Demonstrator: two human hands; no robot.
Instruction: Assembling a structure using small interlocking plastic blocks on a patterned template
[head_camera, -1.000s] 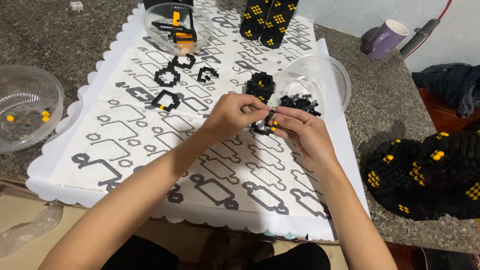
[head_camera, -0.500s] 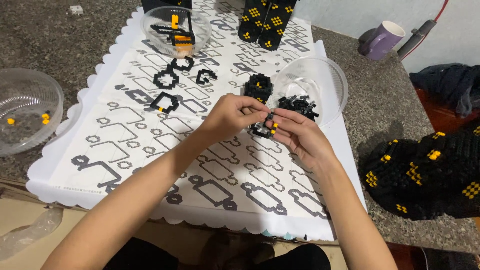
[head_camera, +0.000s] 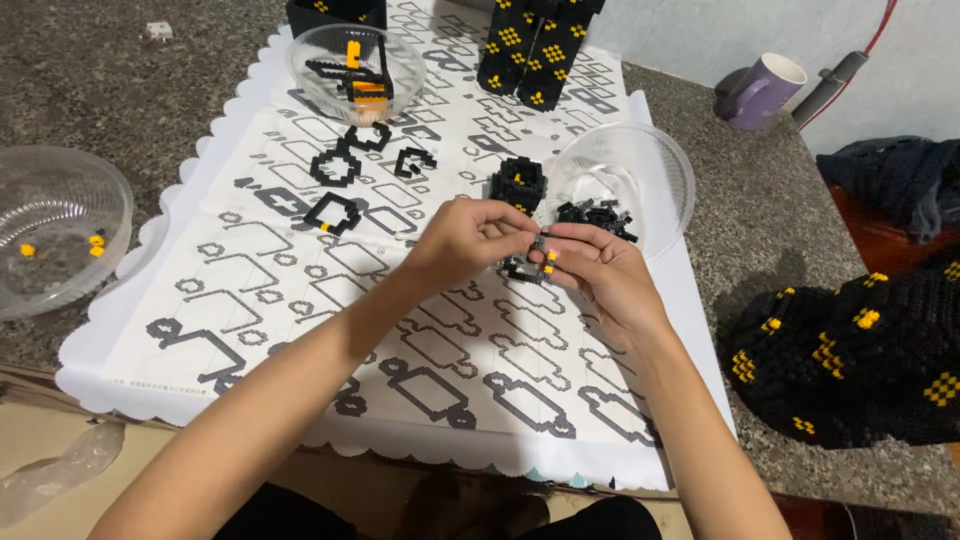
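Small black-and-yellow brick piece, likely light, rigid, snap-apart fragile, best pinched by its edges, sits just in front of the clear bowl, grasped between left hand and right hand fingertips, above the diagram sheet.

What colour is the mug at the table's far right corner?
The mug is purple with a white inside, seen best in the head view.
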